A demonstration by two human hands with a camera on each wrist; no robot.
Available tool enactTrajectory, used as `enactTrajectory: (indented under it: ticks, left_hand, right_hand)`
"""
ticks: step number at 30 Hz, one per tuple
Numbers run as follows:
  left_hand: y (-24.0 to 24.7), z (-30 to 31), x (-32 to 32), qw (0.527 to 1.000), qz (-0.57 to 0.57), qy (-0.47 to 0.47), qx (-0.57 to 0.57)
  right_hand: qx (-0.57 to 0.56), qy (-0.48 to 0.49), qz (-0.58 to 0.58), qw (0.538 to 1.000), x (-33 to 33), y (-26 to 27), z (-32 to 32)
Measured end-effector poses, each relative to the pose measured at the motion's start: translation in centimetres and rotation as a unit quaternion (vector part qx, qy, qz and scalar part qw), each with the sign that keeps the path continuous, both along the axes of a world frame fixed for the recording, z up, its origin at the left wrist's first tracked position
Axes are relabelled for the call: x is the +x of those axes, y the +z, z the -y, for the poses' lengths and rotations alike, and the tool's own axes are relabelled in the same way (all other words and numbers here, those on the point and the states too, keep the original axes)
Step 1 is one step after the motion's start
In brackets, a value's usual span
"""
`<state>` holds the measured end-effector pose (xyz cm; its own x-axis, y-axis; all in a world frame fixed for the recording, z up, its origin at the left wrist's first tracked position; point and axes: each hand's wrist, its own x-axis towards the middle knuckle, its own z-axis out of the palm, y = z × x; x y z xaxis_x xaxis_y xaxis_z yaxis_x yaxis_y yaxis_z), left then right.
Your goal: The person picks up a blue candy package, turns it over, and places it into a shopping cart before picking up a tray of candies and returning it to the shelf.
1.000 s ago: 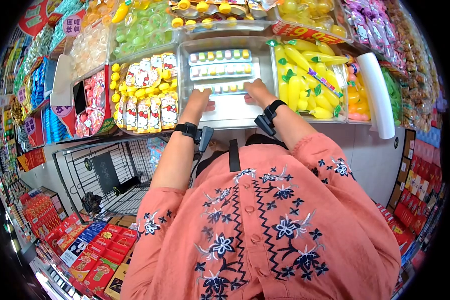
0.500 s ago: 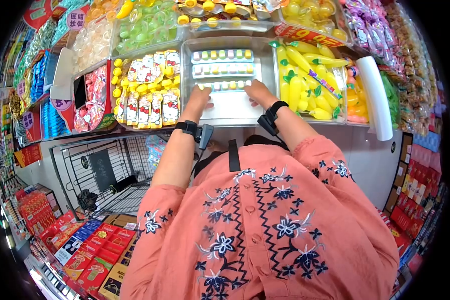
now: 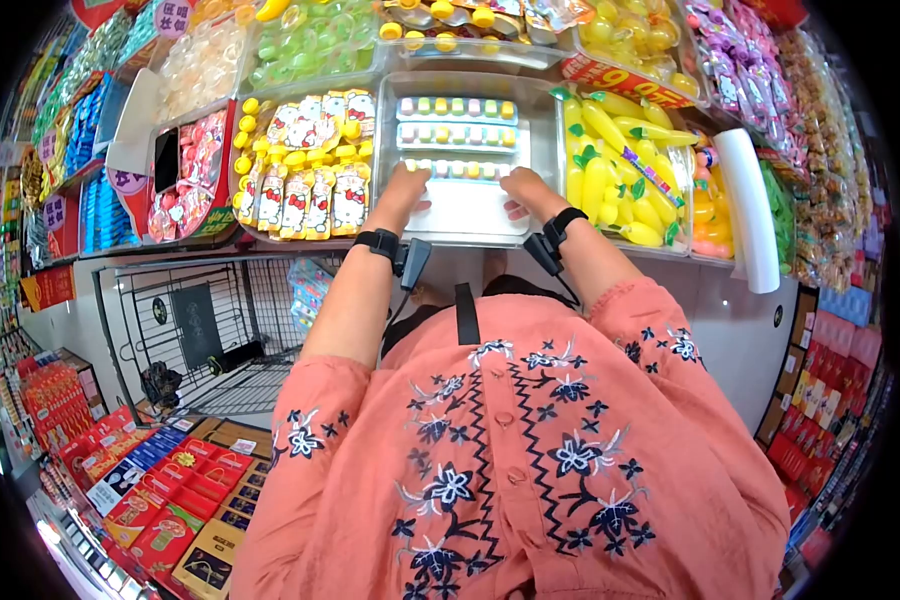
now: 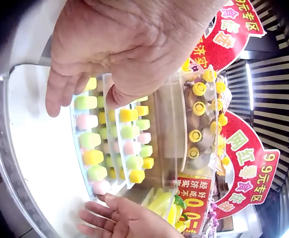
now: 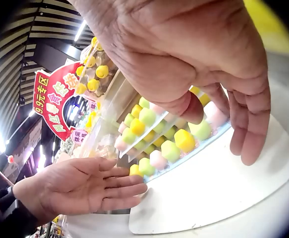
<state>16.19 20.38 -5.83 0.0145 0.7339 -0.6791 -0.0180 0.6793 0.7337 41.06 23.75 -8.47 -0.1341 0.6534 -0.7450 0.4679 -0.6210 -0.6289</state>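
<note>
A narrow pack of pastel candies lies crosswise over a white board in a clear bin. My left hand pinches its left end between thumb and fingers. At the right end, my right hand does the same, the other fingers hanging loosely below. Both palms partly hide the ends of the pack. Two similar packs lie just behind, parallel to it.
Bins of yellow-capped pouches and banana-shaped packs flank this bin. A white roll stands at the right, a phone at the left. A wire cart is below left.
The bins have shifted slightly right and up in the head view. Both hands stay at the ends of the front pack, which keeps about the same place in the bin.
</note>
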Motion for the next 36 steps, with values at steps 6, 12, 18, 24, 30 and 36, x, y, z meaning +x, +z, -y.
enactTrajectory:
  ticks: [6, 12, 18, 24, 30, 36]
  left_hand:
    - [3.0, 1.3, 0.3, 0.999, 0.02, 0.011, 0.036]
    - [10.2, 5.3, -1.9, 0.98, 0.045, 0.023, 0.19]
    - [11.0, 14.6, -10.8, 0.935, -0.009, 0.271, 0.228]
    - [-1.6, 25.9, -20.7, 0.883, -0.085, 0.459, 0.041]
    - [-12.5, 31.9, -22.1, 0.901, -0.121, 0.409, -0.076]
    - [-19.7, 29.1, -20.3, 0.918, -0.263, 0.294, -0.045]
  right_hand:
    - [0.032, -0.012, 0.004, 0.999, 0.1, 1.2, 0.0]
    - [0.093, -0.003, -0.132, 0.987, -1.1, 8.3, -1.1]
    - [0.076, 0.097, -0.278, 0.953, -7.9, 17.4, 1.7]
    - [-0.031, 0.267, -0.273, 0.924, -16.0, 16.4, 6.7]
    - [-0.122, 0.366, -0.204, 0.9, -22.0, 11.6, 10.5]
    - [-0.138, 0.387, -0.163, 0.897, -24.2, 10.1, 12.1]
